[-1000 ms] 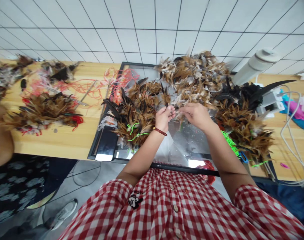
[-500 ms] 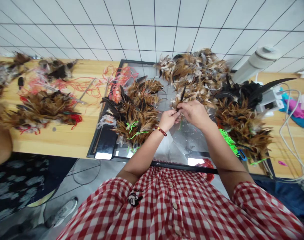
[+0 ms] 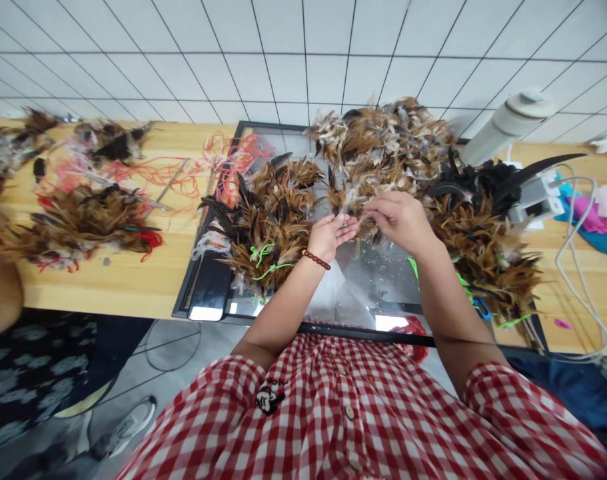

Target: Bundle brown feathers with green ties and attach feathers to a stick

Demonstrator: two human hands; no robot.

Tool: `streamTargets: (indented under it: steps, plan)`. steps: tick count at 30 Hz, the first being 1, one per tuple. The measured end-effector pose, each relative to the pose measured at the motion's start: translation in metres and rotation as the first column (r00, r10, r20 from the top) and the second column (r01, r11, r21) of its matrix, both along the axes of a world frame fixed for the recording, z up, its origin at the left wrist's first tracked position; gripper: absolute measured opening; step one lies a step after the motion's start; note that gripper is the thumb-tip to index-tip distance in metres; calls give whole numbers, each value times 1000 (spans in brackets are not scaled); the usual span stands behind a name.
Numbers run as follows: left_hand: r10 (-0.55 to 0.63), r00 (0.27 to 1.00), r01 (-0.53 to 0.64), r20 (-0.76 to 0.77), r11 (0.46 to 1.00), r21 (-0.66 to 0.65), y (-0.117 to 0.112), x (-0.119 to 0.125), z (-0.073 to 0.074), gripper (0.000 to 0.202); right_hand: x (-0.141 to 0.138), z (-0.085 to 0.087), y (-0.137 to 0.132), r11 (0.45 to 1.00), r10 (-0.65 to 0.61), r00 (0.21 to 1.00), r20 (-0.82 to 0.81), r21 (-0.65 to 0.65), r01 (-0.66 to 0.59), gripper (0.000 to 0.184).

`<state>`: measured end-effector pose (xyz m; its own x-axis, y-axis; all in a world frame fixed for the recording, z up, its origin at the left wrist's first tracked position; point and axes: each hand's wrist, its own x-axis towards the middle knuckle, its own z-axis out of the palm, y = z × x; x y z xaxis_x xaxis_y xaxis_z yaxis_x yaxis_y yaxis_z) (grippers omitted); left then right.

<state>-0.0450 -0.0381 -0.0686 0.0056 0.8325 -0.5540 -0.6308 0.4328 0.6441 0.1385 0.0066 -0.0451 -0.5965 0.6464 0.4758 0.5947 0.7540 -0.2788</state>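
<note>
My left hand (image 3: 330,235), with a dark red bead bracelet at the wrist, is held palm up over a black-framed glass sheet (image 3: 363,280); its fingers curl loosely, and anything in them is too small to name. My right hand (image 3: 400,219) is beside it, its fingers pinched on small brown feathers (image 3: 359,215) at the edge of a big loose feather heap (image 3: 383,143). A bundle of brown and black feathers tied with green string (image 3: 268,230) lies just left of my left hand. Another brown bundle (image 3: 488,250) lies right of my right wrist.
A wooden table (image 3: 133,280) carries red string (image 3: 158,175) and more feather bundles (image 3: 83,223) at the left. A white bottle-shaped object (image 3: 508,127), a white device (image 3: 536,200) and a cable (image 3: 583,267) stand at the right. Another person's arm (image 3: 0,287) shows at the far left.
My hands drew slightly apart. The dark feather held upright half a second ago is no longer there; my right hand now pinches small brown feathers while my left palm has turned up.
</note>
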Motion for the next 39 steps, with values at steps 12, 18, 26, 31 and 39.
streamTargets:
  steps: [12,18,26,31,39]
  plan:
    - [-116,993,116,30,993,-3,-4,6,5,22,-10,-3,-4,999,7,999,45,-44,-5,30]
    - [40,995,-46,93,997,64,-4,7,7,21,-5,-17,3,873,-70,950,-304,-479,-90,80]
    - [40,999,-40,3,985,171,-5,10,2,20,-18,-10,-4,745,-168,916,-364,-656,-124,29]
    - [-1,999,5,-33,993,115,-5,10,2,20,-17,1,-8,927,-108,973,-204,-375,24,17]
    - [-202,975,211,-92,972,103,-3,4,-8,19,-16,-9,-5,972,-21,1000,-2,-235,20,19]
